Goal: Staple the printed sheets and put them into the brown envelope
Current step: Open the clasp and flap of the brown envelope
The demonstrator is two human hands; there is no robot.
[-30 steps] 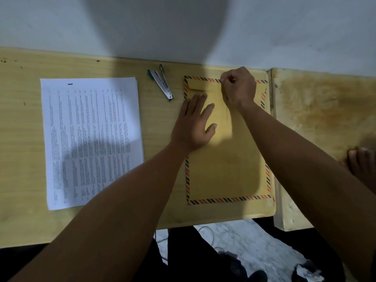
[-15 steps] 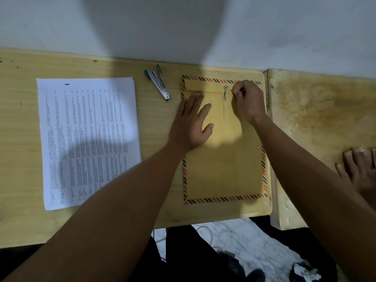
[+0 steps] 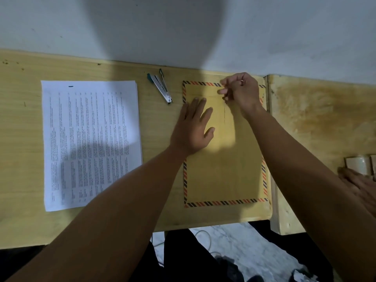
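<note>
Hands on envelope [image 3: 223, 169] (left [image 3: 193, 127] flat, right [image 3: 240, 92] pinching)

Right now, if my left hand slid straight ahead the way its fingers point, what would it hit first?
Probably the right hand, working at the envelope flap just ahead of the left hand fingertips; depth is unclear.

On the table [image 3: 24, 127], the printed sheets [image 3: 89, 143] lie to the left and the envelope [image 3: 223, 169] to the right, well apart, with the stapler [image 3: 161, 86] between them toward the far edge, just left of the envelope's far left corner. The left hand [image 3: 193, 129] rests flat on the envelope's upper left part, and the right hand [image 3: 242, 92] sits beyond it over the envelope's far edge, its fingertips at the flap. A second table [image 3: 315, 119] stands against the first one's right side, and another person's hand [image 3: 360, 186] lies on it near the right border of the view.
</note>
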